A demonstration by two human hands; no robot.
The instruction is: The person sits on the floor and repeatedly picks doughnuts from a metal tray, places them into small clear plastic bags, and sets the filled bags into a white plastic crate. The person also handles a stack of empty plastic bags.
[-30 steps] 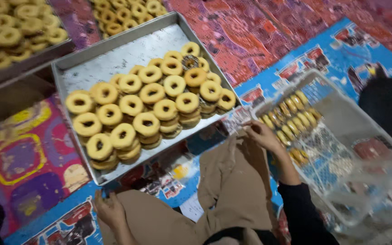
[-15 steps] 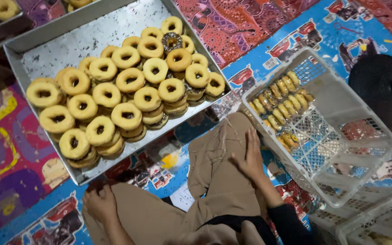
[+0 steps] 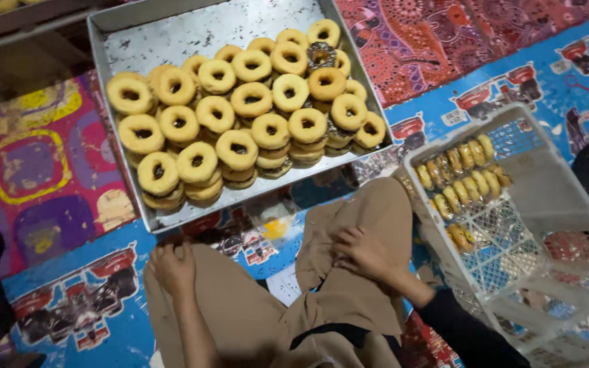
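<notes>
Hands empty: right hand (image 3: pixel 366 253) flat on knee (image 3: pixel 356 211), left hand (image 3: pixel 174 267) loose beside metal tray (image 3: pixel 172 41); white crate (image 3: pixel 567 204) right.

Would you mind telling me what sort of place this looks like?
Probably a small home bakery worked on the floor: a metal tray stacked with ring cookies, a white crate holding more, and patterned floor mats.

Patterned floor mat (image 3: pixel 458 61) carries metal tray (image 3: pixel 172 41) and white plastic crate (image 3: pixel 567 204).
</notes>
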